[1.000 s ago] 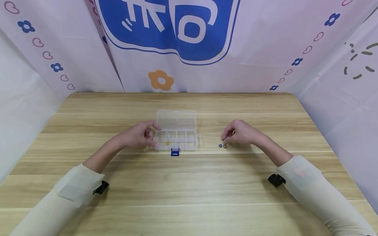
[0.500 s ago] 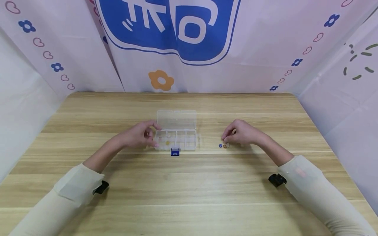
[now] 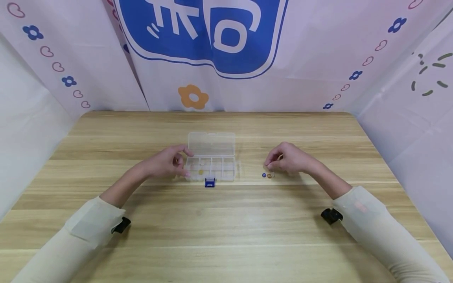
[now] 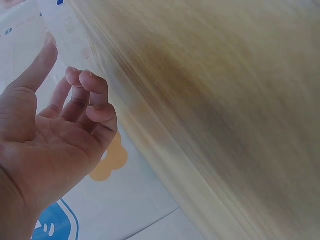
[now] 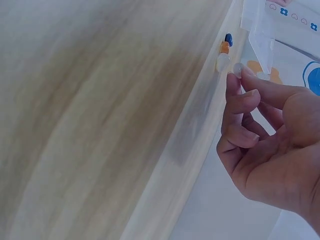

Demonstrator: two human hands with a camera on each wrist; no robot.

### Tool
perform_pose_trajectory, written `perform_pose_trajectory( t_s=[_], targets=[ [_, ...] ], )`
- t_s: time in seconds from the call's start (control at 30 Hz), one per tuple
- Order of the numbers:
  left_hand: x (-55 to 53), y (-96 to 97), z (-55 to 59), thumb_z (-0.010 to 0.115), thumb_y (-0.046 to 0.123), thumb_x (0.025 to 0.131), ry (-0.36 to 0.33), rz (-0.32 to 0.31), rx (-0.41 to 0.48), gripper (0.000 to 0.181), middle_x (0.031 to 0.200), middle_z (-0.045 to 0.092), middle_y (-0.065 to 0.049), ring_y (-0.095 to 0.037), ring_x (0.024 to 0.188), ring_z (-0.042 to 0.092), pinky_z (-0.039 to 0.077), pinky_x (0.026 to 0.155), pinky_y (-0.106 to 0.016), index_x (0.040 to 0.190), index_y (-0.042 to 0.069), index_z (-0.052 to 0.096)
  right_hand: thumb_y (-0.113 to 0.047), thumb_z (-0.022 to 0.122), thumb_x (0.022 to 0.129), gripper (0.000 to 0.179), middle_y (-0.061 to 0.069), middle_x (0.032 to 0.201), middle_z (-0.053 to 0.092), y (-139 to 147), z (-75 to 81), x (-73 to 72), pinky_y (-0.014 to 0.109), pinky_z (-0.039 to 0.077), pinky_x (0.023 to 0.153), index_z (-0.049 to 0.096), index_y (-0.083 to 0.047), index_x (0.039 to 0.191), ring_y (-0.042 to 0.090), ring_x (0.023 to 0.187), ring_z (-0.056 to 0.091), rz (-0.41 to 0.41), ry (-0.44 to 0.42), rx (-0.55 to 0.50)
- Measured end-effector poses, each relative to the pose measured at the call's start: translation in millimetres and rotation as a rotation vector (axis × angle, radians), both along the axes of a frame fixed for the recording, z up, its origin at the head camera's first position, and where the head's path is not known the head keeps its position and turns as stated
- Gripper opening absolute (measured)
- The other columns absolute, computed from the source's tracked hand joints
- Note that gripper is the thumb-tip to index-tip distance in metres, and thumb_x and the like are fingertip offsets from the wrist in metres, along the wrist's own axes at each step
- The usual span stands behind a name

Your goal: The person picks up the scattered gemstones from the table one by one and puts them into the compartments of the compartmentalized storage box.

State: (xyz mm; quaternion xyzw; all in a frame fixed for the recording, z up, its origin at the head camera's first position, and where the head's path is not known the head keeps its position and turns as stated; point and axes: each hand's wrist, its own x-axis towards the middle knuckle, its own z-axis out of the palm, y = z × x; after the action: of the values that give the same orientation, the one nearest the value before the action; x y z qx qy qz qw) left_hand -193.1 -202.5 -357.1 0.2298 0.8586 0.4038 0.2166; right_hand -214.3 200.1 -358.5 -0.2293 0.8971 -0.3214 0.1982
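My left hand (image 3: 166,162) holds the left end of a clear compartment box (image 3: 228,173), thumb near the front corner and forefinger near the hinge. The box's lid (image 3: 211,144) is tipped back, and a blue latch (image 3: 210,182) hangs at its front. A yellow piece (image 3: 201,172) lies in one front compartment. To the right, my right hand (image 3: 288,158) pinches a small translucent bead (image 5: 238,70) between thumb and forefinger. Just below those fingertips on the table lie a blue bead (image 3: 264,175), an orange bead (image 3: 269,176) and a clear bead (image 5: 223,62).
The wooden table (image 3: 226,228) reaches back to a hanging white cloth (image 3: 304,86) with printed hearts and flowers. Similar white sheets stand along both sides. A dark wrist device (image 3: 121,225) sits at the left sleeve, another dark wrist device (image 3: 332,215) at the right sleeve.
My right hand has shifted very slightly to the left, just above the loose beads. The left hand and the box stay where they were.
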Motion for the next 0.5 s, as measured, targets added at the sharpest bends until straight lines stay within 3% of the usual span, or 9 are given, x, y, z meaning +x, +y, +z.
perform_pose_trajectory(
  t_s=[0.13, 0.37, 0.5],
  targets=[
    [0.0, -0.4, 0.0, 0.079, 0.0, 0.089, 0.001, -0.001, 0.0, 0.054, 0.072, 0.054, -0.003, -0.013, 0.064, 0.047, 0.041, 0.059, -0.024, 0.133, -0.012, 0.049, -0.001, 0.07, 0.097, 0.009, 0.004, 0.093, 0.074, -1.0, -1.4, -0.2, 0.032, 0.049, 0.074, 0.078, -0.004, 0.095, 0.022, 0.091, 0.062, 0.007, 0.006, -0.016],
    [-0.3, -1.7, -0.2, 0.08, 0.002, 0.089, -0.007, 0.002, -0.011, 0.056, 0.072, 0.055, -0.004, -0.012, 0.062, 0.047, 0.043, 0.059, -0.025, 0.134, -0.011, 0.048, -0.001, 0.068, 0.099, 0.007, 0.01, 0.088, 0.069, -5.0, -2.7, 0.8, 0.024, 0.046, 0.057, 0.074, 0.001, 0.096, 0.019, 0.064, 0.054, -0.016, -0.065, -0.077],
    [-0.6, -1.7, -0.2, 0.08, 0.003, 0.09, -0.004, -0.005, -0.01, 0.057, 0.072, 0.055, -0.004, -0.012, 0.062, 0.047, 0.043, 0.059, -0.025, 0.134, -0.011, 0.048, 0.0, 0.068, 0.099, 0.006, 0.011, 0.088, 0.069, -6.6, -2.8, 1.4, 0.024, 0.046, 0.056, 0.073, 0.002, 0.097, 0.018, 0.063, 0.054, -0.023, -0.067, -0.085]
  ],
)
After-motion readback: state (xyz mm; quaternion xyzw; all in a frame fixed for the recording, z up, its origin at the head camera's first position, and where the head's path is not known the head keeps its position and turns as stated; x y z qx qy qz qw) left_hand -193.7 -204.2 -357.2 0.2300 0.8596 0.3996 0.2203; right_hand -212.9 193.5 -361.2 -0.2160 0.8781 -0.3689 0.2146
